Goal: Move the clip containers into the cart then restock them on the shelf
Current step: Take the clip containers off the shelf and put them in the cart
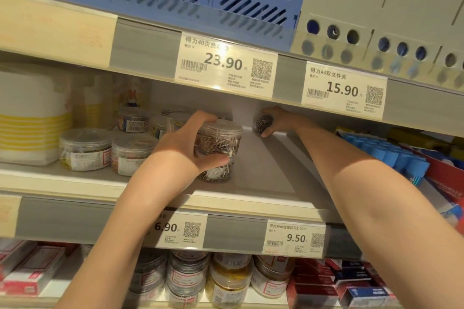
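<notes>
My left hand (183,143) grips a clear round container of paper clips (221,139), held on top of another clip container (217,172) that stands on the middle shelf (261,183). My right hand (275,120) reaches deep to the back of the same shelf and holds a second clip container (263,123) tilted on its side. Other clip containers (85,149) stand in a group at the left of the shelf.
White and yellow boxes (32,118) fill the shelf's left end, blue packs (391,155) its right. Price labels run along the shelf edges. The shelf below holds several clip jars (226,281) and red boxes (27,268). Blue and grey file racks stand above.
</notes>
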A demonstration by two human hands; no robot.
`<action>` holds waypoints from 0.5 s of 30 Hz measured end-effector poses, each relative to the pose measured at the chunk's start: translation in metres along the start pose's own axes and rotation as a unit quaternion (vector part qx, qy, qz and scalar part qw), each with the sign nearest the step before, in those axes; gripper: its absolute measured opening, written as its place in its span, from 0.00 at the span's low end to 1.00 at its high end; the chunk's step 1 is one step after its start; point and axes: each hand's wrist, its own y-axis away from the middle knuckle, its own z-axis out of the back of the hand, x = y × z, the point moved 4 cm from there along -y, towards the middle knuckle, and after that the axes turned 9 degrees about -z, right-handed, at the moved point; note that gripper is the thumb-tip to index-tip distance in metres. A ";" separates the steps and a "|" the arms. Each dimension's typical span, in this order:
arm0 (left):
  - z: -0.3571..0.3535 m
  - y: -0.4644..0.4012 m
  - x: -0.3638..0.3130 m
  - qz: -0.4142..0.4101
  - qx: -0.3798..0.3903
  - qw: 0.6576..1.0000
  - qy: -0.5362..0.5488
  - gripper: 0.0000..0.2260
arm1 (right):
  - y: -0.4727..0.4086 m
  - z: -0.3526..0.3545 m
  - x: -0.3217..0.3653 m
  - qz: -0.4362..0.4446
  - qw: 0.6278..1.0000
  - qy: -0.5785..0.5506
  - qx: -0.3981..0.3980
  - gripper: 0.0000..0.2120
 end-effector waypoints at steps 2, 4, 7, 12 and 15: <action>0.000 0.000 0.000 0.001 -0.003 1.000 0.002 0.28 | -0.001 -0.003 0.001 0.001 1.000 0.026 0.000 0.33; -0.001 0.000 0.001 0.004 -0.004 1.000 0.000 0.28 | -0.002 -0.005 0.001 0.002 0.999 0.040 -0.011 0.29; -0.002 -0.001 0.002 0.004 -0.006 1.000 0.008 0.28 | -0.001 -0.005 -0.002 0.007 1.000 -0.016 -0.025 0.23; -0.001 0.000 0.002 0.001 -0.005 1.000 0.003 0.28 | 0.002 -0.006 0.001 0.002 0.993 -0.120 0.008 0.10; -0.002 -0.001 0.002 0.003 -0.004 1.000 -0.002 0.28 | -0.003 -0.006 0.007 -0.006 0.990 -0.136 -0.023 0.08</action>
